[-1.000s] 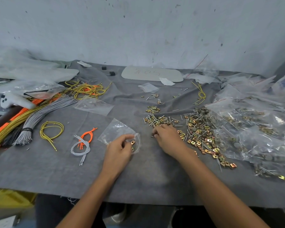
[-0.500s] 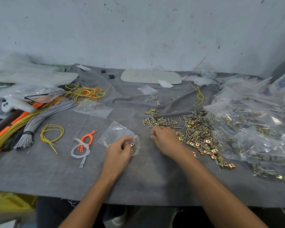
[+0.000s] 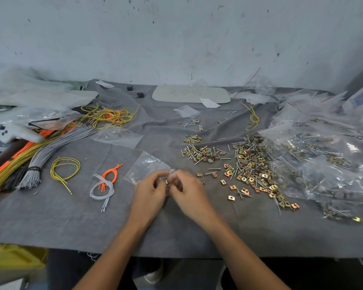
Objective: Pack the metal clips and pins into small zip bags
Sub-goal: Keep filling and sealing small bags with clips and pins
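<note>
A small clear zip bag (image 3: 145, 166) lies on the grey cloth (image 3: 71, 216), and my left hand (image 3: 150, 192) pinches its mouth at the near right corner. My right hand (image 3: 186, 191) has its fingertips against the bag's mouth, right beside the left hand; a small brass-coloured clip shows between the fingers. To the right lies a loose heap of brass metal clips and silver pins (image 3: 249, 168). A smaller group of clips and pins (image 3: 199, 154) sits behind the hands.
Filled clear bags of clips and pins (image 3: 327, 164) pile at the right. Another empty zip bag (image 3: 118, 137) lies further back. Bundles of grey, yellow and orange cords (image 3: 40, 151) cover the left; small cord loops (image 3: 105, 183) lie near my left hand. The wall stands behind.
My right hand has left the pile of clips and pins and come left to the bag's mouth, meeting my left hand. The left hand stays on the bag.
</note>
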`<move>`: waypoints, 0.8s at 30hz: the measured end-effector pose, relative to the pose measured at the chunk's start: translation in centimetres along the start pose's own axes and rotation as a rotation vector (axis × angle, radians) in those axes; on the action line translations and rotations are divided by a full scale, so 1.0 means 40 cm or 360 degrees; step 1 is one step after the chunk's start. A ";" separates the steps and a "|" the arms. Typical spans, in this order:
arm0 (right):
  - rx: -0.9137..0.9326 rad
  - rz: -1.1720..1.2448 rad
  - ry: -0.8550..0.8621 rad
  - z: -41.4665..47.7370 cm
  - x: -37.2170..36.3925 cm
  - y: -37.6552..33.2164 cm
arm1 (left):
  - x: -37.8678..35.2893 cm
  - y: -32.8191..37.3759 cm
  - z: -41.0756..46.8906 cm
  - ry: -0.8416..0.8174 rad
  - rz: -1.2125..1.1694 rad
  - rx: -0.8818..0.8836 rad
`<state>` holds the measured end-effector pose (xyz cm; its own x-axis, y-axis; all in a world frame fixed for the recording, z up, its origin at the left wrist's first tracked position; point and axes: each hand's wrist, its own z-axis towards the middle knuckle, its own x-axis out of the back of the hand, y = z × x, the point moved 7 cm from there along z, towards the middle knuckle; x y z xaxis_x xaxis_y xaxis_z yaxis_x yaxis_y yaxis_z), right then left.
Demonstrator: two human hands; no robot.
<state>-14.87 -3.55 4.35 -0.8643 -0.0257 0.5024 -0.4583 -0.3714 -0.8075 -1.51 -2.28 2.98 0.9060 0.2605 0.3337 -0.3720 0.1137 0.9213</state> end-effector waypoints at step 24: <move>0.0084 -0.0149 0.0089 -0.036 0.004 0.002 | 0.010 0.009 -0.009 0.0026 0.0038 -0.0007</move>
<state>-15.33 -2.24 3.92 -0.8290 0.0627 0.5557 -0.5273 -0.4182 -0.7396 -1.37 -1.81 3.36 0.8934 0.2789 0.3521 -0.3944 0.1116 0.9122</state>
